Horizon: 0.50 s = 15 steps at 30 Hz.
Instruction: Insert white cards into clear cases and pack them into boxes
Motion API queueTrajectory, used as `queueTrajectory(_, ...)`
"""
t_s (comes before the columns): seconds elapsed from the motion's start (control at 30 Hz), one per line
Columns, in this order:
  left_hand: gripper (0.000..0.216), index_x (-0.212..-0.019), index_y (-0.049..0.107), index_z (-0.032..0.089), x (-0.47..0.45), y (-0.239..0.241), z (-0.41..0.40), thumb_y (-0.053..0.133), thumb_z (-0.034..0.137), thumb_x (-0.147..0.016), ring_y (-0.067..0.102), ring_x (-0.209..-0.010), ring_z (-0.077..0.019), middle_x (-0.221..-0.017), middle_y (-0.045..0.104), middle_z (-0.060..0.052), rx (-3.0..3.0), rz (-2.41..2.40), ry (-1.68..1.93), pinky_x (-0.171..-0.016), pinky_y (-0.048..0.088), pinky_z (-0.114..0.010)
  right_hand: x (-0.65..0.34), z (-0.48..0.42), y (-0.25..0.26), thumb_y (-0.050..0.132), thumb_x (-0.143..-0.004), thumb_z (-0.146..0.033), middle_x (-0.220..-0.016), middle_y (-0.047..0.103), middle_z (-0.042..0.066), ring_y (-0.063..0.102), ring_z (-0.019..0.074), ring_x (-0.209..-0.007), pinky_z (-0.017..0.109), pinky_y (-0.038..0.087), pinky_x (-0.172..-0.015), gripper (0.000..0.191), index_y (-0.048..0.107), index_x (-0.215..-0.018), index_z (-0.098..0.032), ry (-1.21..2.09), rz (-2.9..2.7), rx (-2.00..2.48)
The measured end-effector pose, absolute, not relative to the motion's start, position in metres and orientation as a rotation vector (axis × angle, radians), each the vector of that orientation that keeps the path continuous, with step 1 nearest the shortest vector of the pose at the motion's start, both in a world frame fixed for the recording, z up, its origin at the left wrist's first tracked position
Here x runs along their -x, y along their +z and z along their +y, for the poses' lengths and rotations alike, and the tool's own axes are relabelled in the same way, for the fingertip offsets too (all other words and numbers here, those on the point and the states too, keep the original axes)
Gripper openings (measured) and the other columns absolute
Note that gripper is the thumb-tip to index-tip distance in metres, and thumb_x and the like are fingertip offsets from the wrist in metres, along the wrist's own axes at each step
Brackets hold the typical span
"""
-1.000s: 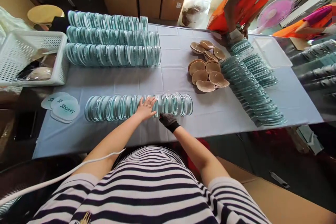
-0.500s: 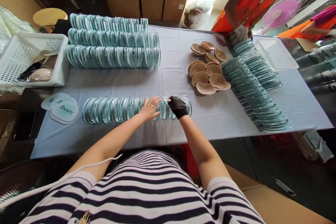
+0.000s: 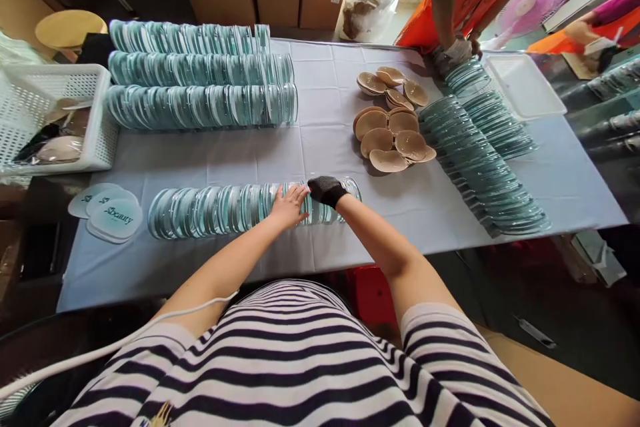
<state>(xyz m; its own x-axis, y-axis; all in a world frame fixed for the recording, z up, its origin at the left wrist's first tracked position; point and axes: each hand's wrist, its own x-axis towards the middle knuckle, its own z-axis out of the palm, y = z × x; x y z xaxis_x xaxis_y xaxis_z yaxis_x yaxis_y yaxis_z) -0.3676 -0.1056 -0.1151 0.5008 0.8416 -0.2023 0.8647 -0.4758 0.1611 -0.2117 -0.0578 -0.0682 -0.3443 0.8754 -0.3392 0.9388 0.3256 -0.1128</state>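
A long row of clear, teal-tinted round plastic cases [image 3: 215, 212] stands on edge along the front of the table. My bare left hand [image 3: 290, 205] rests on the right part of this row, its fingers spread over the case rims. Close beside it, my right hand [image 3: 326, 191] wears a black glove and is bent over the top of the same row. Its fingers are curled together with the tips by the case edges, and whatever they pinch is too small to make out. To the left of the row lie round printed cards [image 3: 116, 215].
Three more rows of cases [image 3: 200, 107] stand at the back left, beside a white basket [image 3: 103, 133]. Brown bra cups [image 3: 387, 125] lie right of centre. Slanting rows of cases [image 3: 490, 170] fill the right side, where a co-worker's hands [image 3: 460, 50] work near a white tray [image 3: 525, 83].
My gloved right hand has shifted a little left along the row, closer to my left hand. My left hand stays spread on the cases. The whole view has tilted slightly.
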Motion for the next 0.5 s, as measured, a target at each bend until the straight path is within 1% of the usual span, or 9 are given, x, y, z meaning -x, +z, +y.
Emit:
queueTrajectory(0.13,0.075,-0.158,0.022,0.026,0.367,-0.116,-0.106,0.045,0.053,-0.092,0.019,-0.151,-0.0312,-0.164,0.023,-0.007,-2.506,1.449,-0.124,-0.120,0.005,-0.061,0.196,-0.133,-0.102,0.048,-0.096,-0.029,-0.106,0.074,0.011,0.069,0.0235,-0.099,0.028,0.048,-0.080,0.028,0.069,-0.113,-0.019,-0.453,2.315,-1.794)
queueTrajectory(0.23,0.076,-0.158,0.022,0.024,0.367,-0.118,-0.106,0.044,0.054,-0.092,0.018,-0.151,-0.0315,-0.164,0.023,-0.008,-2.504,1.444,-0.125,-0.120,0.005,-0.061,0.198,-0.169,-0.140,0.044,-0.098,-0.030,-0.110,0.073,0.009,0.068,0.0224,-0.102,0.027,0.047,-0.082,0.031,0.067,-0.116,-0.022,-0.584,2.202,-1.940)
queueTrajectory(0.33,0.076,-0.158,0.022,0.023,0.368,-0.118,-0.107,0.044,0.054,-0.092,0.019,-0.151,-0.0312,-0.164,0.023,-0.008,-2.518,1.446,-0.113,-0.120,0.004,-0.062,0.206,-0.184,-0.171,0.042,-0.099,-0.032,-0.114,0.072,0.009,0.069,0.0217,-0.103,0.027,0.048,-0.081,0.034,0.064,-0.123,-0.023,-0.684,2.096,-2.027)
queueTrajectory(0.4,0.074,-0.158,0.024,0.024,0.371,-0.117,-0.108,0.045,0.053,-0.092,0.020,-0.150,-0.0312,-0.164,0.024,-0.008,-2.532,1.449,-0.104,-0.120,0.004,-0.061,0.208,-0.188,-0.179,0.041,-0.101,-0.035,-0.116,0.072,0.009,0.068,0.0215,-0.103,0.027,0.049,-0.081,0.036,0.063,-0.126,-0.023,-0.723,2.073,-2.058)
queueTrajectory(0.5,0.073,-0.156,0.027,0.025,0.379,-0.115,-0.113,0.049,0.051,-0.091,0.023,-0.150,-0.0316,-0.162,0.028,-0.009,-2.559,1.446,-0.090,-0.121,0.007,-0.059,0.196,-0.183,-0.166,0.040,-0.102,-0.040,-0.116,0.071,0.008,0.067,0.0212,-0.106,0.028,0.049,-0.086,0.037,0.067,-0.118,-0.021,-0.735,2.162,-2.057)
